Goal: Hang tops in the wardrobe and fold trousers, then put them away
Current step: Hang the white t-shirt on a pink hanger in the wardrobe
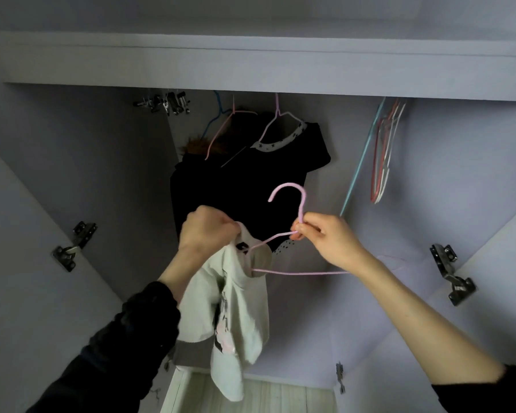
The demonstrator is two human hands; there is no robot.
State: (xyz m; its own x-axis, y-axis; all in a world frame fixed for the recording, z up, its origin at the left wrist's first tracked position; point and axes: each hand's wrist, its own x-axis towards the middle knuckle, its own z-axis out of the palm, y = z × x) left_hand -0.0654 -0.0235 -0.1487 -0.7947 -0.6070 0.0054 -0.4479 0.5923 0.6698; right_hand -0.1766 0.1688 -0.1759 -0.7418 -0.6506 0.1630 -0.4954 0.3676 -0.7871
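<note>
So the right hand [322, 236] is pinching the pink wire hanger [292, 257] right at the neck, where the hook meets the two shoulders, fingers curled tight around that junction. Makes sense to me: grip it there and the frame can't spin while the other side gets worked. The left hand [206, 231] is bunched closed on the collar area of a cream top [236, 311] with a pink-and-dark print down the front, and it looks like it's pulling the neckline over the hanger's left shoulder; that end of the wire already disappears into the fabric, while the right shoulder and bottom bar are bare. So I'd say the top is only half on, and the rest hangs slack below the hands, up in the air in front of the open wardrobe [102, 162], not on the rail yet. Hook points up and stays free, which is handy for getting it onto the rail afterwards. Behind the hands there's a black garment with a star-print collar [251, 180] already hanging on its own pale hanger, plus something dark with a furry trim just left of it. Off to the right is a bunch of empty hangers [385, 156], red, white and blue ones, well apart from the hung clothes. Can't see any trousers from this angle, so that part of the job I can't judge.
</note>
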